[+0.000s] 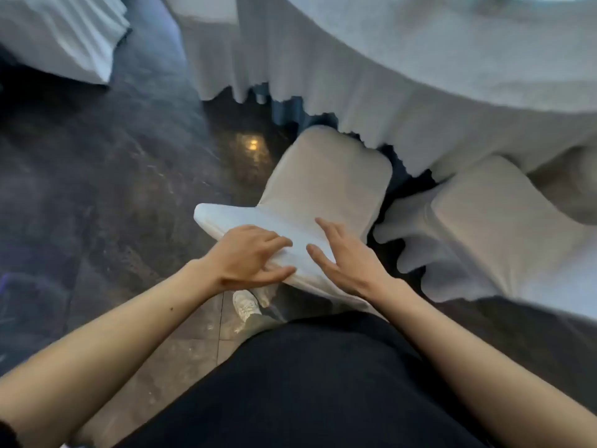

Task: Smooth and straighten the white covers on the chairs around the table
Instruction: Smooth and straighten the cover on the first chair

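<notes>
Likely soft and light, the white chair cover point(318, 192) is pinched at its top edge (the best hold) by the left grip point(248, 253); the right grip point(347, 257) lies flat, released.

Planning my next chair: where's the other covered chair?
The other covered chair is at the head view's right, beside the chair the left hand grips, by the tablecloth.

Two chair covers point(326, 185), one table point(452, 66), two hands point(248, 253).
</notes>
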